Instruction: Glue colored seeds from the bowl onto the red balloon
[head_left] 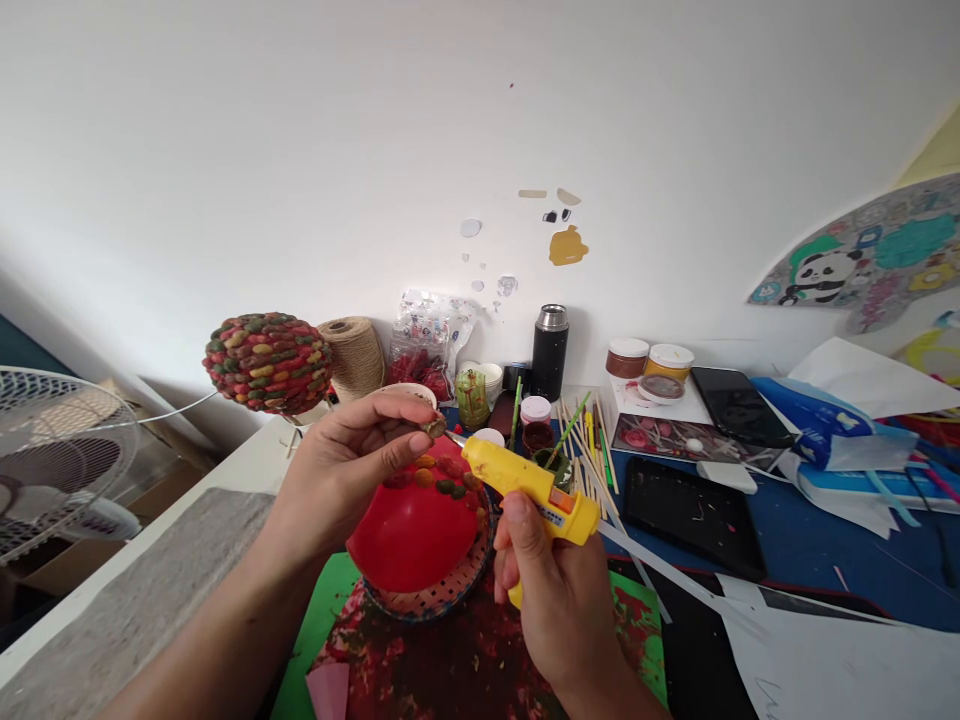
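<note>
Above a red balloon (412, 535), pinching a small brown piece (435, 428) between thumb and fingers of the left hand (349, 465), with yellow glue gun (517, 482) wrapped firmly in the right hand (562, 600), nozzle (454, 438) at or just beside the piece. No slack visible in either grip. Likely to scorch a fingertip through so close a pinch if hot at the tip; might also drip glue onto the balloon, or burst it by a slip. Beneath, in a woven basket (394, 610), on a paint-smeared green mat (306, 620): balloon with coloured pieces (424, 478) on its upper side. Across the blue tabletop (795, 520), near a white wall (360, 150): thin sticks (609, 450), a black bottle (551, 355), a black tray (694, 515). Off left, beside twine (352, 358), a pebbled ball (266, 362); farther out, a fan (64, 460).
</note>
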